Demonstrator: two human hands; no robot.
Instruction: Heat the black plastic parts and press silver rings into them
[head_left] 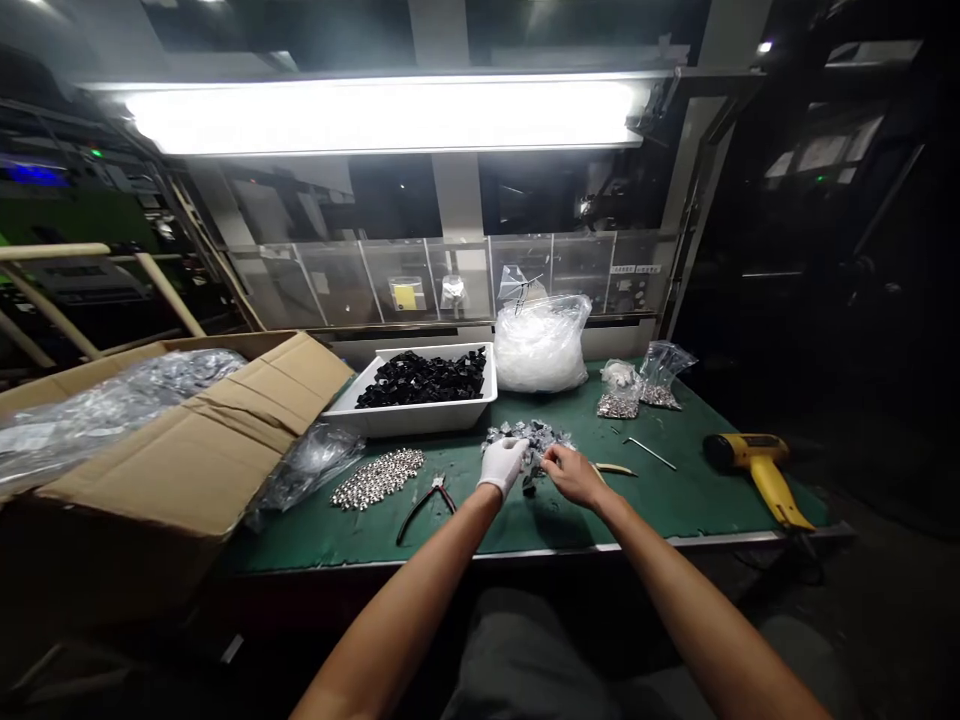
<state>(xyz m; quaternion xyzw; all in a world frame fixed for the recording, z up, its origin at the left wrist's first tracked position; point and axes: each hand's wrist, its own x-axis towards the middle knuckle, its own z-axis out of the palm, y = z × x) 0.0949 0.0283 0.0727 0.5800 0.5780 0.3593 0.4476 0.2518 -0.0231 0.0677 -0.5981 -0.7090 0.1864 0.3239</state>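
Green-topped workbench (697,500), bearing from left to right: cardboard carton (187,470) of bagged silvery parts, white tray (405,420) of black parts, clear bag (540,345) of transparent pieces, yellow heat gun (757,470). Centre of bench, just right of the tray's near corner: heap of small grey parts (529,437), loose, lying longer left to right, pointing no single way. Both hands are picking at it. Left hand (502,467), white-gloved, fingers pressed together, tips at the heap. Right hand (574,477), bare, fingers bunched and apparently pinching (what exactly, too small to tell). Near left: black-handled pliers (427,505), silver beads (377,478).
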